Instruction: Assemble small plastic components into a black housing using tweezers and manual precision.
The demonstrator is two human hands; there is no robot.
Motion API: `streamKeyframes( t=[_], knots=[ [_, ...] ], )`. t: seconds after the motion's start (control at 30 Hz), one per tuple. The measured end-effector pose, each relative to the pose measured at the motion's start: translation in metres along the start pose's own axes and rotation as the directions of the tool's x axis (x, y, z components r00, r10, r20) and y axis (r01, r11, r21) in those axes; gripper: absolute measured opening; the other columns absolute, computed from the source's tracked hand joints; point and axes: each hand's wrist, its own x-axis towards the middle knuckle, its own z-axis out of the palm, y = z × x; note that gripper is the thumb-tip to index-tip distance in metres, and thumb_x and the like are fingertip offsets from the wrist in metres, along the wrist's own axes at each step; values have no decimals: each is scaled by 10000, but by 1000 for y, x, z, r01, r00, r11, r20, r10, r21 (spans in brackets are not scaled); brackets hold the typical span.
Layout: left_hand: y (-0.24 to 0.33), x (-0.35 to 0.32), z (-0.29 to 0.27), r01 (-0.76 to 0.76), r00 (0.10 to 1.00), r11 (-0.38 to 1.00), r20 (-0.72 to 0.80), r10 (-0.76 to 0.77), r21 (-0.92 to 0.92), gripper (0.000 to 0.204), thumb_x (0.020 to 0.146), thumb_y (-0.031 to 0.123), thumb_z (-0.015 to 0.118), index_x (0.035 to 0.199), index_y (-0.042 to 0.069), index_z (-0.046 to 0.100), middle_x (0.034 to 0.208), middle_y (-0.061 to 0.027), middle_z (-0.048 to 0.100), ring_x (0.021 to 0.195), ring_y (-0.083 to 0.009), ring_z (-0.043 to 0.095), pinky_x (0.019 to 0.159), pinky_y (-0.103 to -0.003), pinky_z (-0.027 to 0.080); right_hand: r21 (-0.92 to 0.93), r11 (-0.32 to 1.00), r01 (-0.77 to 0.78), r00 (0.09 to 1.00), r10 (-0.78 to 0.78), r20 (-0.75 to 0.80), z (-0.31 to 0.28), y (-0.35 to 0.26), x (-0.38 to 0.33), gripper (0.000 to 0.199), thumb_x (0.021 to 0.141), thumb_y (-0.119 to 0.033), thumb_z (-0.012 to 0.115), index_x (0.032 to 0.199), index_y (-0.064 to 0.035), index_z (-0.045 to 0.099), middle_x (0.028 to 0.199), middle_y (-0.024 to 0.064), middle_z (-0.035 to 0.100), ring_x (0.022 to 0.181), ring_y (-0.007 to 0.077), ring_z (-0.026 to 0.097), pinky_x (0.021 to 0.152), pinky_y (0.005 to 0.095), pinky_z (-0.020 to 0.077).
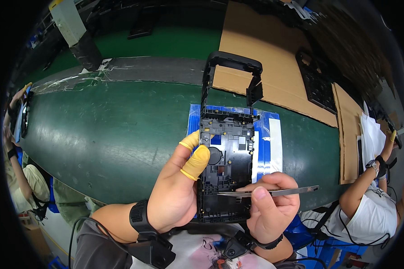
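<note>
My left hand [177, 188] grips a black plastic frame part [226, 152] by its left edge, holding it upright above the bench. Yellow finger cots cover the thumb and forefinger. The frame is a flat panel with many small cutouts and an open rectangular loop at its top [231, 67]. My right hand [271, 204] pinches metal tweezers [274, 192], whose tips touch the lower middle of the panel.
A green conveyor belt [112, 130] runs across the bench. A blue mat with white strips [267, 143] lies under the frame. Brown cardboard sheets [260, 49] and a black tray [316, 83] lie at the back right. One person sits at the right [368, 206], another at the left [18, 148].
</note>
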Motion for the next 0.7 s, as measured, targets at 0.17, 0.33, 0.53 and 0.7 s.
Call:
streamKeyframes(
  t=[0.17,0.33,0.53,0.7],
  knots=[
    [1,1,-2,-6,1000,1000,-4,6,21,479,816,327,467,1194,72,317,1059,-65,461,905,-141,471,782,-301,426,-45,999,-4,1000,5,24,0,4,1,251,707,-9,558,908,41,416,642,199,566,566,201,570,557,268,475],
    [2,0,-1,-6,1000,1000,-15,6,6,472,818,327,467,1189,72,326,1056,-59,461,898,-136,467,786,-298,421,40,999,-21,995,17,95,-4,3,2,214,720,49,560,914,59,470,740,162,589,676,143,565,632,227,446],
    [3,-1,0,0,1000,1000,-16,0,5,473,819,325,464,1193,75,321,1063,-61,457,906,-141,469,784,-303,425,-20,1000,10,999,-9,33,-1,4,2,247,704,14,549,908,51,415,660,204,567,584,218,577,574,282,482],
    [3,0,-1,-2,1000,1000,-14,2,9,471,819,324,462,1195,79,319,1067,-62,454,899,-143,473,782,-304,427,41,999,1,997,-5,80,-4,4,2,212,712,57,565,906,55,480,747,156,589,667,131,556,633,223,442]
  ],
)
